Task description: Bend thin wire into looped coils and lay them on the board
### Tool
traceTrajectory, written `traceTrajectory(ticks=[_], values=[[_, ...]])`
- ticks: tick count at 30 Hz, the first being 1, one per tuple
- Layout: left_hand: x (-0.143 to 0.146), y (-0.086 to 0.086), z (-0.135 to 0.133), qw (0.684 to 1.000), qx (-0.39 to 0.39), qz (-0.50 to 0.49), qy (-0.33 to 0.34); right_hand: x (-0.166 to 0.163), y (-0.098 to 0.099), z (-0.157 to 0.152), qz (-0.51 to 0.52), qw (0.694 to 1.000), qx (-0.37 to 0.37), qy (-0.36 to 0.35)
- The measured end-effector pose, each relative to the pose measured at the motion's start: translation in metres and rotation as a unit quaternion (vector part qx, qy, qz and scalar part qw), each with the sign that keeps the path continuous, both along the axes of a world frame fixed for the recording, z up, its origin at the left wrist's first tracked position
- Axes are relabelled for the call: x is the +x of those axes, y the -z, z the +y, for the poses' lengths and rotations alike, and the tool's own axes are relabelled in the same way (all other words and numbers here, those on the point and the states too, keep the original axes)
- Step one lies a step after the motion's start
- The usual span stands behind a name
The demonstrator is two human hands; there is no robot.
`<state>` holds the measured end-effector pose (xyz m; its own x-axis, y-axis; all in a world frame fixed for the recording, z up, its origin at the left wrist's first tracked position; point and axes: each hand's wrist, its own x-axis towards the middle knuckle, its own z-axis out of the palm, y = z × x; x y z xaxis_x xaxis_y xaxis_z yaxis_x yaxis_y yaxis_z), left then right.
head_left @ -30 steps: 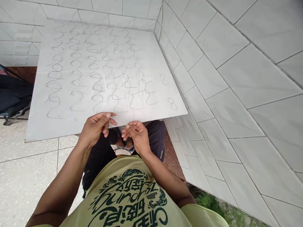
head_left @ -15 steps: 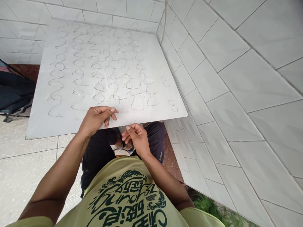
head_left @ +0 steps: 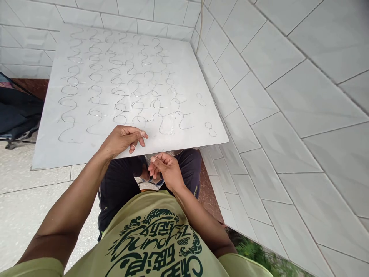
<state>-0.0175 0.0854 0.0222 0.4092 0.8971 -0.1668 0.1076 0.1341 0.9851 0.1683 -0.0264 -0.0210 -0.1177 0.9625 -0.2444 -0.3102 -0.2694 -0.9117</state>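
Observation:
A thin, pale bent wire [head_left: 145, 150] runs between my two hands at the near edge of a white board [head_left: 49, 150]. My left hand [head_left: 122, 140] pinches its upper end between thumb and fingers, just over the board. Lower and to the right, my right hand [head_left: 166, 169] pinches the other end, in front of the board's edge and above my lap. Rows of S-shaped wires [head_left: 122, 102] cover much of the board. Two 8-like wire shapes [head_left: 210, 129] lie apart from them near its right side.
Grey-white tiled walls [head_left: 259, 96] meet in a corner behind and right of the board. A cord [head_left: 201, 23] hangs in that corner. To the left, a dark folded item with a wheel [head_left: 17, 115] stands on the speckled floor [head_left: 31, 196]. Green plants [head_left: 250, 254] show at lower right.
My left hand has moved slightly right, and my right hand has shifted a little left and down. Both keep their pinch on the wire.

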Motion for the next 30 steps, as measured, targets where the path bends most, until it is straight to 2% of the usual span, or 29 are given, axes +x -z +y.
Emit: traceTrajectory(ticks=[3, 7, 9, 10, 13, 16, 19, 24, 30], values=[[0.003, -0.003, -0.002, 0.999, 0.018, -0.013, -0.045, 0.000, -0.005, 0.003, 0.041, 0.998, -0.001, 0.051], [0.008, -0.007, -0.017, 0.980, 0.045, -0.038, -0.188, 0.002, -0.012, 0.010, 0.072, 0.991, 0.016, 0.114], [0.012, -0.007, -0.032, 0.970, 0.058, -0.032, -0.234, 0.004, -0.014, 0.014, 0.079, 0.987, 0.027, 0.135], [0.015, -0.006, -0.040, 0.969, 0.061, -0.015, -0.239, 0.005, -0.015, 0.016, 0.081, 0.986, 0.032, 0.143], [0.026, -0.002, -0.063, 0.978, 0.061, 0.067, -0.189, 0.005, -0.015, 0.020, 0.080, 0.983, 0.050, 0.159], [0.040, 0.001, -0.075, 0.978, 0.110, 0.087, -0.152, 0.000, -0.013, 0.019, 0.056, 0.982, 0.064, 0.171], [0.052, 0.001, -0.078, 0.974, 0.155, 0.070, -0.148, -0.006, -0.009, 0.017, 0.021, 0.982, 0.075, 0.171], [0.063, 0.001, -0.080, 0.972, 0.139, 0.097, -0.162, -0.009, -0.008, 0.011, 0.000, 0.985, 0.075, 0.156], [0.057, -0.008, -0.082, 0.965, 0.169, 0.120, -0.163, -0.001, -0.014, 0.014, -0.023, 0.989, 0.061, 0.133]])
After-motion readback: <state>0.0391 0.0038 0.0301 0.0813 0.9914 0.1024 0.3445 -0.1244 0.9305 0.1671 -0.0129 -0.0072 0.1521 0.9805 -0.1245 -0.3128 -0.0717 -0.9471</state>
